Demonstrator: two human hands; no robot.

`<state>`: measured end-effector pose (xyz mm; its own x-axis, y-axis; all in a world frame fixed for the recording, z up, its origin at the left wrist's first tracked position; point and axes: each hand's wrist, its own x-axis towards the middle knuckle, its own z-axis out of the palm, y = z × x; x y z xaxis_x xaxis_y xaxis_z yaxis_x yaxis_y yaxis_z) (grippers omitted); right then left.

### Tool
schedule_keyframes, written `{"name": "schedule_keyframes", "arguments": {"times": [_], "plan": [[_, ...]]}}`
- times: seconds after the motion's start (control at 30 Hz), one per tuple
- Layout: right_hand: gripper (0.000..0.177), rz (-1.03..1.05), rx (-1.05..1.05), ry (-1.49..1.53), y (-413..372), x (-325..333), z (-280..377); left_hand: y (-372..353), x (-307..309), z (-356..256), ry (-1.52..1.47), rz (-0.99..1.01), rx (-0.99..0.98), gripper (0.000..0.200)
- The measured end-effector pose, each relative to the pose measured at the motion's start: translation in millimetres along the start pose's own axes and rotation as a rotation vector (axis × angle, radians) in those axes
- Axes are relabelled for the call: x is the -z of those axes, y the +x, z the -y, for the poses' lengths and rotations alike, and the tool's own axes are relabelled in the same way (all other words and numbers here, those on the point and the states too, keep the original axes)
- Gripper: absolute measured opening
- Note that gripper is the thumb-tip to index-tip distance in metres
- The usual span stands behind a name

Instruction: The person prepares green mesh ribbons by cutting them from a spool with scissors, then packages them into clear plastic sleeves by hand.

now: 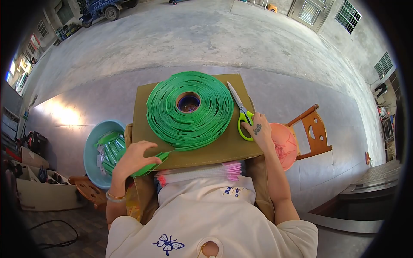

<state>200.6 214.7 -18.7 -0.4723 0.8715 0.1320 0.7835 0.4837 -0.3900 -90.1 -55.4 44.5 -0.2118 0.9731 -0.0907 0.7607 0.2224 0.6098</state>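
Note:
A large roll of green strip lies flat on a brown-covered board. Its loose end reaches the board's near left edge, under my left hand, whose thumb and fingers are apart. Right of the roll lies a pair of scissors with yellow-green handles, blades pointing away from me. My right hand rests at the handles, fingers curled over their right side; its grip is partly hidden. A bundle of white mesh pieces with pink ends lies between the board and my body.
On the left stands a blue basin holding green packets. A pink basin is at the right, beside a wooden chair. Boxes stand at the lower left. A blue vehicle is parked far off.

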Motion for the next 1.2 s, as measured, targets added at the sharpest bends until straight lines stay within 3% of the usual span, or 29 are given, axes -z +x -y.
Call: {"name": "schedule_keyframes", "arguments": {"times": [0.2, 0.33, 0.5, 0.67, 0.77, 0.87, 0.97, 1.2], "plan": [[0.043, -0.036, 0.001, -0.008, 1, -7, -4, 27, -60, -44, 0.278, -0.026, -0.158, 0.035], [0.041, -0.053, 0.002, -0.003, -1, -6, -3, 32, -85, -43, 0.212, -0.109, -0.203, 0.018], [0.041, -0.066, 0.016, -0.007, -1, -7, -5, 16, -40, -22, 0.275, -0.018, -0.085, 0.018], [0.042, -0.053, -0.024, -0.038, 0, -6, 0, -4, 9, -2, 0.413, 0.241, 0.390, 0.027], [0.044, -0.078, -0.003, -0.068, -1, -7, 1, -7, 1, -2, 0.286, -0.058, 0.012, 0.037], [0.043, -0.093, 0.012, -0.080, 0, -10, 0, 14, -23, -21, 0.102, -0.076, -0.166, 0.047], [0.042, -0.107, 0.011, -0.095, -1, -12, 0, 34, -39, -56, 0.085, 0.072, -0.133, 0.039], [0.041, -0.108, 0.016, -0.100, -2, -10, 3, 42, -91, -67, 0.228, 0.015, -0.221, 0.022]]}}
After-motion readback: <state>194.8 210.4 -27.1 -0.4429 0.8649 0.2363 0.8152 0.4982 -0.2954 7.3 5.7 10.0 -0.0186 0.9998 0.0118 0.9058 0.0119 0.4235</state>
